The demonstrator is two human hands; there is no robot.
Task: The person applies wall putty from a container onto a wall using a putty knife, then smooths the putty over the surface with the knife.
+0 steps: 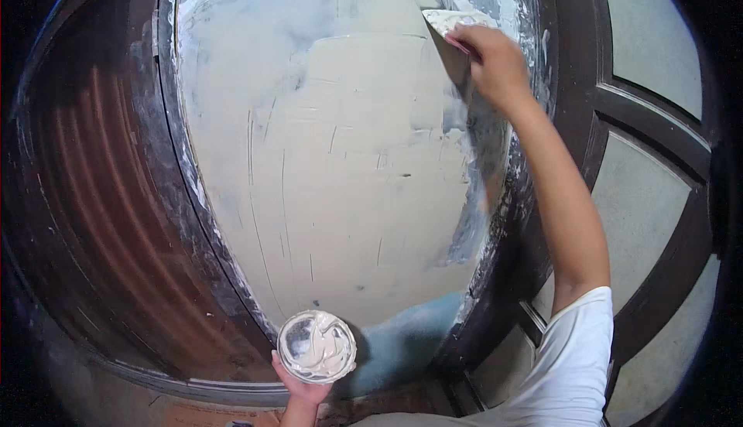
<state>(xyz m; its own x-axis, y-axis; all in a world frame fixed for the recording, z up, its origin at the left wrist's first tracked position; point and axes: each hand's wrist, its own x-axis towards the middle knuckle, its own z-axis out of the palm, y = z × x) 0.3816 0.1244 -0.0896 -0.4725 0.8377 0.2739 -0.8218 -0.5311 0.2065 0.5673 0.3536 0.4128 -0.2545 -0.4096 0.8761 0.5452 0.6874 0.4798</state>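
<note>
My right hand (494,65) is raised at the upper right of the wall panel, fingers closed round a putty knife (455,22). Cream putty lies on the blade, whose edge is at the panel's surface. Down at the lower middle, my left hand (300,380) grips a round tub (317,346) from below and the side. Smeared cream putty partly fills the tub, and its bottom shows through at the left. A broad coat of cream putty (348,156) covers most of the panel, with thin vertical scratches and bluish grey patches along its edges.
Dark frame strips (186,156) spattered with white border the panel. A dark door with reddish-brown curtain folds (116,195) stands left; a dark-framed door with pale panes (654,52) stands right. Bare bluish surface (410,342) shows low on the panel. Brown cardboard (209,414) lies at the bottom.
</note>
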